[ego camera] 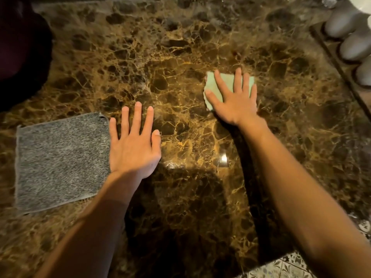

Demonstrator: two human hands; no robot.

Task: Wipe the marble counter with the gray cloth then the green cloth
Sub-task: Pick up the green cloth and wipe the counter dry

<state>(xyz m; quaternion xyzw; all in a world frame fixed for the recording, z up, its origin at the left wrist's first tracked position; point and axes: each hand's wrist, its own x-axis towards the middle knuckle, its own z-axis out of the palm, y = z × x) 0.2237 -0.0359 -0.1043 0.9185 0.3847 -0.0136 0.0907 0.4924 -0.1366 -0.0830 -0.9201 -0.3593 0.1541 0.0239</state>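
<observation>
Head: green cloth (215, 88) amid bare counter (180, 57)

The right hand (233, 101) hides most of the green cloth (212, 85); pale rounded objects (353, 47) at the counter's right edge are cut off.

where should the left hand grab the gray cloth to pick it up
The gray cloth lies spread flat on the marble counter, so nothing stands up to grip. Pinch its near-right edge beside the left hand, coming from the right, sliding fingers under the hem.
</observation>
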